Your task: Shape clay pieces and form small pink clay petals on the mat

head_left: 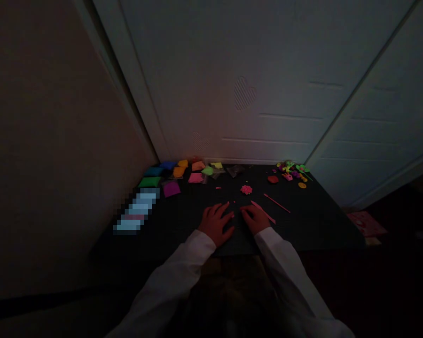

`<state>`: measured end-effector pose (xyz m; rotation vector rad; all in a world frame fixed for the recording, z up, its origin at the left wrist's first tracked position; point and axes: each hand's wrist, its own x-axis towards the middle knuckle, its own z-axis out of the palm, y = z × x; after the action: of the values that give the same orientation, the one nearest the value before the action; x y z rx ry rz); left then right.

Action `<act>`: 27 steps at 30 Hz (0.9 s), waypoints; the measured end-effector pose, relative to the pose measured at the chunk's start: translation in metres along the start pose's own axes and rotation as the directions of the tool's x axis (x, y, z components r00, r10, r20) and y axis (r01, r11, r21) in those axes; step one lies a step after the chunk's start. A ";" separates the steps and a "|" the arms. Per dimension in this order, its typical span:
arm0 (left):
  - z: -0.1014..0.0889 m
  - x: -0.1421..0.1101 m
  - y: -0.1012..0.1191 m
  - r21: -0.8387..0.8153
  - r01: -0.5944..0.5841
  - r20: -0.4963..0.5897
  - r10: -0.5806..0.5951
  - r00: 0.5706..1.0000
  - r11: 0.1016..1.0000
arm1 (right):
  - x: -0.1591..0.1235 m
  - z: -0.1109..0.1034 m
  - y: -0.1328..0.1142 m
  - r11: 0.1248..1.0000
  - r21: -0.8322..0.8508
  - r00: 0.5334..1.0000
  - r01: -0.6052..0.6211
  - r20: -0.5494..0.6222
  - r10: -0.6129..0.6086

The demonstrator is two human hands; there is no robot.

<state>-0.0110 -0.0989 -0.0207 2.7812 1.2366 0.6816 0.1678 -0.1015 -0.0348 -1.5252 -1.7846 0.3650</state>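
My left hand [216,224] lies palm down on the dark table [183,225] with its fingers spread. To its right, my right hand [255,219] rests on the tabletop, fingers curled and thumb drawn in; anything between the fingertips is too small to make out. A tiny pink bit [234,202] lies just beyond the gap between my hands. Farther back sits a bumpy pink clay piece [246,189], shaped like a flower. A pink modelling tool [268,215] passes close beside my right hand, and a thinner pink stick tool [277,203] lies to its right.
Packets of coloured clay, among them a purple one [171,188] and a green one [150,181], line the back left. Small colourful figures [292,171] are heaped at the back right near a red piece [273,179]. A pixelated bright object [137,211] lies left. A white panel [211,94] rises behind.
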 end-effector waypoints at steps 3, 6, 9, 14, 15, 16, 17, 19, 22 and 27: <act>-0.001 0.000 0.000 -0.006 -0.005 -0.015 0.005 1.000 1.000 | 0.000 0.000 0.000 1.000 0.005 1.000 0.001 0.003 -0.001; 0.000 -0.001 0.000 -0.007 -0.005 -0.001 0.005 1.000 1.000 | 0.000 0.000 0.000 1.000 0.011 1.000 -0.002 0.004 0.002; 0.003 0.000 -0.002 -0.008 0.006 0.028 -0.006 1.000 1.000 | 0.000 0.002 0.002 1.000 0.014 1.000 -0.010 0.001 0.010; 0.006 0.000 -0.003 -0.011 0.027 0.058 -0.026 0.998 1.000 | 0.000 0.003 0.004 1.000 0.011 1.000 -0.014 0.000 0.014; 0.006 0.000 -0.003 -0.013 0.031 0.059 -0.030 0.998 0.999 | 0.000 0.003 0.003 1.000 0.009 1.000 -0.011 0.002 0.011; 0.005 0.000 -0.003 -0.015 0.033 0.062 -0.032 0.998 0.999 | 0.000 0.002 0.003 1.000 0.007 1.000 -0.008 0.005 0.008; 0.004 0.000 -0.002 -0.017 0.036 0.064 -0.035 0.997 0.999 | 0.000 0.001 0.002 1.000 0.005 1.000 -0.004 0.008 0.004; 0.003 0.000 -0.001 -0.018 0.041 0.072 -0.039 0.997 0.999 | 0.000 0.000 0.001 1.000 -0.001 1.000 0.005 0.017 -0.005; 0.002 0.001 -0.001 -0.020 0.049 0.090 -0.047 0.995 0.999 | 0.001 -0.002 -0.001 1.000 -0.008 0.999 0.018 0.032 -0.017; 0.001 0.003 0.001 -0.030 0.082 0.127 -0.078 0.989 0.996 | 0.000 -0.003 -0.002 1.000 -0.021 0.997 0.017 0.072 -0.016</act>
<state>-0.0077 -0.0971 -0.0202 2.6824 1.2905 0.5097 0.1686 -0.1030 -0.0312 -1.5292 -1.8615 0.3980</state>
